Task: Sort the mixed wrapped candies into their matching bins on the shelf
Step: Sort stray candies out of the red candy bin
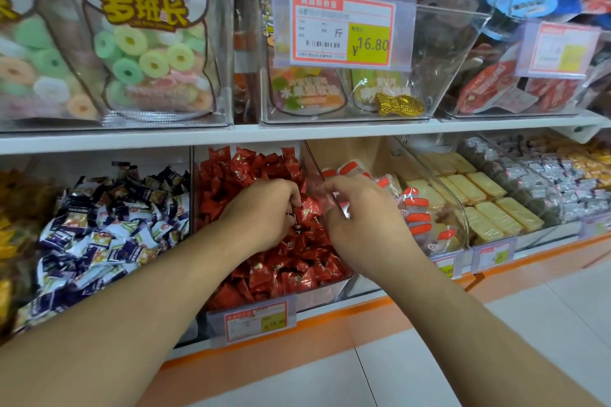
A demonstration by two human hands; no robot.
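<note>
Both hands' fingers curled in the red candies [281, 261]: left hand [264, 211] pinching one, right hand's [360, 225] grip unclear.

I see glossy, crinkled foil-like wrappers on the red candies [264, 261]. Their bin [330, 291] is clear, smooth plastic. Left of that bin, the purple-and-white candies [109, 225] have shiny plastic wrappers. Above it, a gold fish-shaped piece [400, 105] looks like embossed metallic foil. Below, the floor [429, 367] is smooth, pale tile.

Glossy red candies [281, 261] beside navy-and-white candies [109, 235]; pale yellow biscuits [489, 205].
</note>
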